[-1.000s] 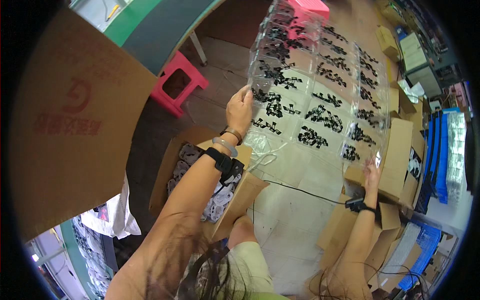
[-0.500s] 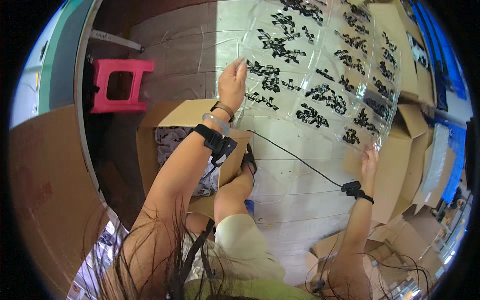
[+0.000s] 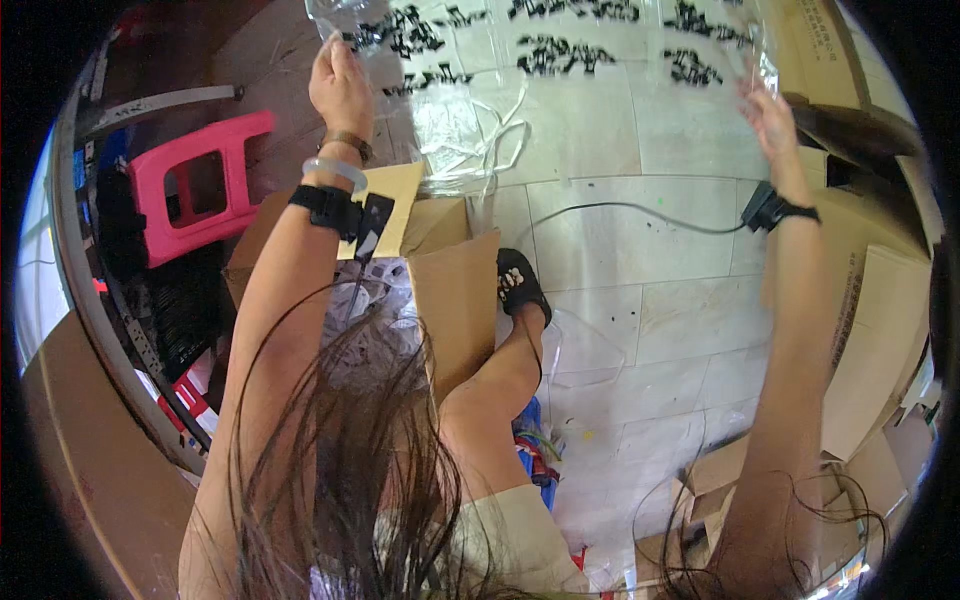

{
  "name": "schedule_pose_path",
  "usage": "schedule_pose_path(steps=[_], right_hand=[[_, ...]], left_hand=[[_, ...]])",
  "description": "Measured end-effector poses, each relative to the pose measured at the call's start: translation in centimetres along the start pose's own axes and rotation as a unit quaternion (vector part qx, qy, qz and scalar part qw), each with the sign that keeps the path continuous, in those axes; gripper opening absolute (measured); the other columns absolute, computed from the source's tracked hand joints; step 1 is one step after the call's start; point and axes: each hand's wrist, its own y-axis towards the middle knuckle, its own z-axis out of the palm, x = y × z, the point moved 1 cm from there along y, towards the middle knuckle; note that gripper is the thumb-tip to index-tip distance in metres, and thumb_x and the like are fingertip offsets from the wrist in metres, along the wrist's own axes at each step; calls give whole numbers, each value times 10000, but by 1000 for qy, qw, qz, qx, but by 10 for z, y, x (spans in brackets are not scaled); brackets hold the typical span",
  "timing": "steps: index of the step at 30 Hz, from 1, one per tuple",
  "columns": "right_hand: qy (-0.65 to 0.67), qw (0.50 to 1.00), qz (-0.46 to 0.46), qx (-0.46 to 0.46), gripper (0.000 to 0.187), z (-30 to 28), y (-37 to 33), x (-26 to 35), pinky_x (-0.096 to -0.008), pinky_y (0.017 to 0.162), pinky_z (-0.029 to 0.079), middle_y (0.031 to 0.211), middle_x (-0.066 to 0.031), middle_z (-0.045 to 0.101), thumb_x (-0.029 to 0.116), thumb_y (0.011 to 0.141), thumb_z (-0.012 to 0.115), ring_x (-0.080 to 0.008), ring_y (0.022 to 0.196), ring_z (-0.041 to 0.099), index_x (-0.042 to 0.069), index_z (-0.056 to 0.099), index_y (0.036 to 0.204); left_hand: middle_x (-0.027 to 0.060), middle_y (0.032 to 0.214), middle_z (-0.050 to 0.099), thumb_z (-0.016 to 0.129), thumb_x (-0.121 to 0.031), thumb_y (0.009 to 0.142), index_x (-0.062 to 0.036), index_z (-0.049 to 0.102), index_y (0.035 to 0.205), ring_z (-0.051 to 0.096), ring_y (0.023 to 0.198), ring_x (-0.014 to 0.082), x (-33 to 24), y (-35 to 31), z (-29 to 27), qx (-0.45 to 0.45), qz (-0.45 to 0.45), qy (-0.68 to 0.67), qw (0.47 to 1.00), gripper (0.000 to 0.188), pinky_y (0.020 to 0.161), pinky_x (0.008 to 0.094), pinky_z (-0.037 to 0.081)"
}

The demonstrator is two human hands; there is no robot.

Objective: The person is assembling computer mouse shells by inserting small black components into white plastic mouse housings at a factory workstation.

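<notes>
At the top of the head view a clear plastic sheet of pockets [image 3: 490, 48] is stretched between my hands, partly cut off by the frame. Clusters of small black pieces [image 3: 565, 55] lie in its pockets; their kind is too small to tell. My left hand [image 3: 342, 90] pinches the sheet's near left corner between thumb and fingers. Over at the right edge, my right hand [image 3: 770, 115] is closed on the other near corner, slightly blurred. Both arms reach far forward.
An open cardboard box [image 3: 455, 310] with white plastic pieces [image 3: 375, 300] stands by my leg. A pink stool [image 3: 190, 190] is at the left. Cardboard boxes [image 3: 880, 340] line the right side. A black cable [image 3: 640, 208] runs to my right wrist.
The sheet has moved farther away and swung level, so less of it shows. My left hand has shifted left and forward; my right hand has gone well forward. The view has turned too.
</notes>
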Motion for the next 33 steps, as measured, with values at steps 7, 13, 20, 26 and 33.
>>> schedule_pose_path(steps=[7,13,20,26,33], right_hand=[[-67,998,-8,0,450,-75,-48,52,-189,726,403,1165,-22,516,110,846,445,-86,933,500,50,400,1289],[-71,994,-21,-78,523,-113,-184,78,-264,929,350,1234,-66,470,118,811,494,-144,1067,469,-12,361,1300],[-25,986,13,-165,500,-135,-357,107,-217,702,422,998,-46,541,111,787,525,-114,873,517,3,415,1262],[21,989,-4,-143,540,-91,-357,80,-248,682,431,906,-50,535,85,742,528,-137,792,524,3,413,1263],[-44,994,-54,86,607,-63,-266,103,-285,757,429,986,-85,544,78,745,549,-182,879,540,5,335,1308]], left_hand=[[-12,625,482,465,-287,899,-3,570,849,418,554,71,-31,-38,50,19,-55,69,996,307,507,232,368],[29,677,486,450,-248,908,35,571,1024,424,623,97,-93,-93,36,53,-88,142,984,329,576,265,389],[-77,679,391,434,-212,926,-22,520,1172,310,558,14,-192,-202,0,66,-130,124,981,323,470,174,266],[-69,735,468,455,-187,915,-23,534,1159,359,603,7,-223,-216,-45,-18,-154,23,988,305,525,159,311],[163,842,583,526,-189,847,-34,563,1090,573,747,277,-252,-257,-73,-35,-23,132,990,290,696,325,451]])
